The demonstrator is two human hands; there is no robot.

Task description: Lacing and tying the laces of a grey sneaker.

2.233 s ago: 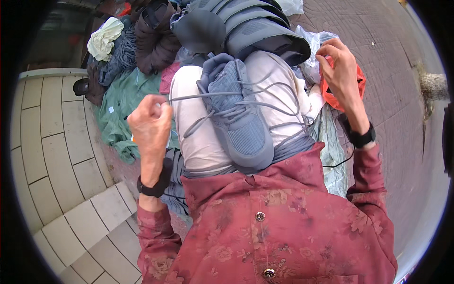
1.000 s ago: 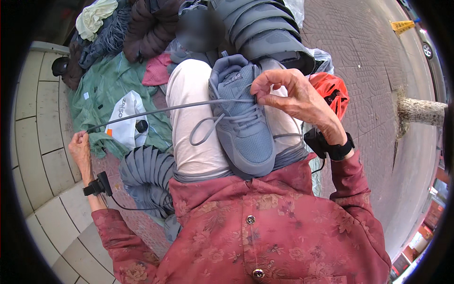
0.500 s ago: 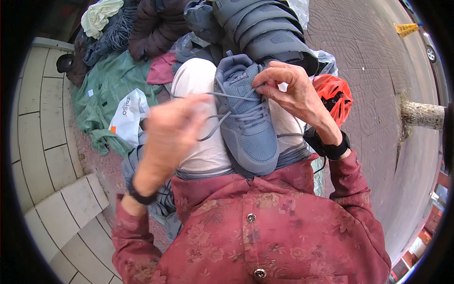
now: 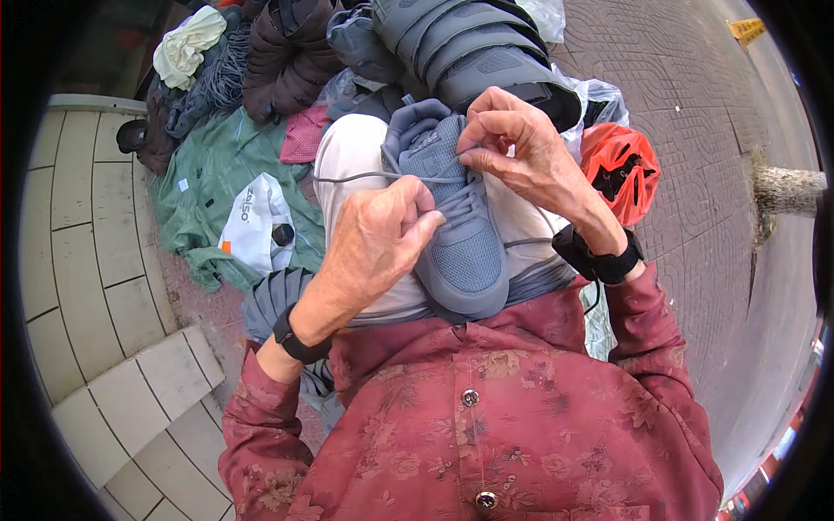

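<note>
A grey sneaker (image 4: 465,260) lies on my lap between my knees, its toe toward me and its collar away. Flat grey shoelaces (image 4: 460,208) cross its tongue, and a loose lace stretches left over the white cloth (image 4: 352,148) on my left knee. My left hand (image 4: 373,239) is closed over the shoe's left side, thumb and forefinger pinched by the lacing, apparently on a lace partly hidden by the fingers. At the upper right eyelets, my right hand (image 4: 526,156) pinches the lace between thumb and forefinger.
Nested dark grey shoe uppers (image 4: 469,52) are stacked beyond my knees, with a brown stack (image 4: 287,61) beside them. Green sacking (image 4: 200,174) and a white bag (image 4: 256,221) lie left. An orange-red plastic bag (image 4: 621,174) stands right, near a tree trunk (image 4: 786,191).
My left hand, blurred before, has come right and now sits over the shoe's lacing. The right hand stays at the upper eyelets, shifted slightly. The view has turned a little.
</note>
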